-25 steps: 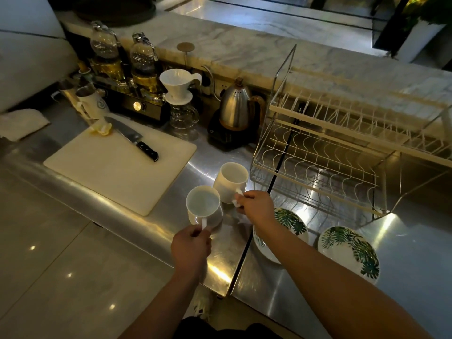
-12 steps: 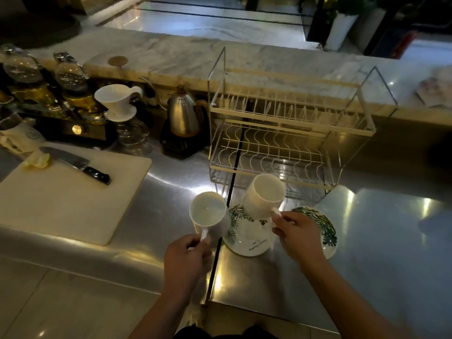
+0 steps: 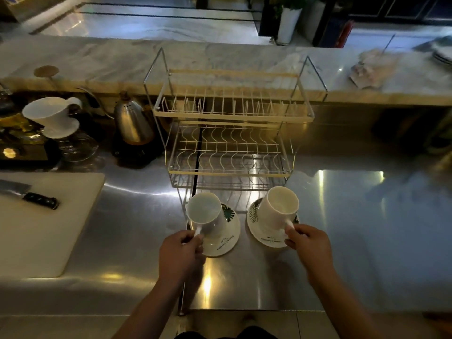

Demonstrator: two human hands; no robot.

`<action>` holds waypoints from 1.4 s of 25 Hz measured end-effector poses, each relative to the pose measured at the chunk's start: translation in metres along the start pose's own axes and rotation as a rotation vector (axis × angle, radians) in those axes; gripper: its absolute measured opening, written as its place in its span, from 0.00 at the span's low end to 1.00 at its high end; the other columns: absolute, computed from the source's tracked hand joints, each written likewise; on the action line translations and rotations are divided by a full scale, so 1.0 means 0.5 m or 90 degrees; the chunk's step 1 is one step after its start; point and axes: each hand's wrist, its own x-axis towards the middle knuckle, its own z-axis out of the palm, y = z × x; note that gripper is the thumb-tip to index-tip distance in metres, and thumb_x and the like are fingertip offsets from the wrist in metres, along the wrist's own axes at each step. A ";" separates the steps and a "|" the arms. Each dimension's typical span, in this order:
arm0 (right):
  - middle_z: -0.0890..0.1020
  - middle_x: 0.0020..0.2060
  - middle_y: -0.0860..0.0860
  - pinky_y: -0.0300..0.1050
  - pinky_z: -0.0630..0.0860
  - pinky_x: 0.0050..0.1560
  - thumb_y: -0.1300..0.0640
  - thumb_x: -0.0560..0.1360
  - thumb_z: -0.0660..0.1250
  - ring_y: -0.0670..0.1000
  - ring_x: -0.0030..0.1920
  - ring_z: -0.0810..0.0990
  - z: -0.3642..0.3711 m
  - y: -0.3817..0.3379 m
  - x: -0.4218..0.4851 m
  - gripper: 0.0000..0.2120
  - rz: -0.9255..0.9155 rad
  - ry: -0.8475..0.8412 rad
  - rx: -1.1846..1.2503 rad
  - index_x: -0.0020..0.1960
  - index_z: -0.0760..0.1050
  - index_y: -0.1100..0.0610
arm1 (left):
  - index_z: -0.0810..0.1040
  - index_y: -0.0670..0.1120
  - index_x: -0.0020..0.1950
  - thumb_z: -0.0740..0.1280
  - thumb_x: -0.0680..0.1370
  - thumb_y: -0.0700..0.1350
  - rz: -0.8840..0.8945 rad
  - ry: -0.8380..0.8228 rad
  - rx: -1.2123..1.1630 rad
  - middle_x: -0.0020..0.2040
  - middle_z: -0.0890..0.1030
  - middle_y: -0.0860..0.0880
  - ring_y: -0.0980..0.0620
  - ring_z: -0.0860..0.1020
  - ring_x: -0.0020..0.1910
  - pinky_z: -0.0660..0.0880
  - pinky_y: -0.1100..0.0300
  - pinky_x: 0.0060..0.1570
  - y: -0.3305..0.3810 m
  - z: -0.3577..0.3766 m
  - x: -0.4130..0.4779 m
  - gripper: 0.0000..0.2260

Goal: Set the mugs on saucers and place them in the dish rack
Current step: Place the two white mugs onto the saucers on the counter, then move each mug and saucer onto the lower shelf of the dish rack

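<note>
Two white mugs stand on two leaf-patterned saucers on the steel counter, just in front of the two-tier wire dish rack (image 3: 230, 148). My left hand (image 3: 179, 253) grips the handle of the left mug (image 3: 208, 214), which rests on the left saucer (image 3: 225, 241). My right hand (image 3: 309, 243) grips the handle of the right mug (image 3: 277, 211), which sits on the right saucer (image 3: 264, 237). Both mugs look tilted slightly toward me. Both rack tiers hold nothing.
A white cutting board (image 3: 41, 223) with a black-handled knife (image 3: 36, 198) lies at the left. A steel kettle (image 3: 132, 123) and a white pour-over dripper (image 3: 52, 118) stand behind it, left of the rack. A marble ledge (image 3: 220, 59) runs behind the rack.
Both mugs moved right and came down onto the saucers; half a second ago the left mug was off to the left and the right mug over the left saucer. The view also shifted right.
</note>
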 end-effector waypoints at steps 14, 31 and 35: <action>0.88 0.33 0.50 0.63 0.84 0.50 0.50 0.74 0.72 0.52 0.37 0.87 -0.012 0.042 0.033 0.12 0.004 0.025 -0.054 0.32 0.83 0.42 | 0.86 0.50 0.35 0.72 0.76 0.41 -0.001 -0.009 0.041 0.33 0.86 0.44 0.39 0.87 0.39 0.84 0.35 0.46 -0.029 0.019 0.022 0.10; 0.84 0.39 0.46 0.49 0.80 0.43 0.46 0.74 0.72 0.50 0.42 0.84 -0.017 0.071 -0.015 0.05 -0.026 0.102 -0.088 0.45 0.77 0.46 | 0.84 0.47 0.46 0.65 0.82 0.44 -0.063 0.047 -0.089 0.41 0.85 0.37 0.42 0.83 0.37 0.82 0.45 0.44 -0.071 -0.007 0.015 0.09; 0.84 0.33 0.50 0.47 0.82 0.36 0.53 0.76 0.70 0.49 0.34 0.83 0.036 0.068 -0.061 0.06 -0.032 0.035 -0.089 0.40 0.80 0.47 | 0.83 0.43 0.54 0.67 0.80 0.44 -0.087 0.052 0.004 0.42 0.86 0.42 0.42 0.85 0.41 0.84 0.40 0.52 -0.071 -0.016 0.056 0.08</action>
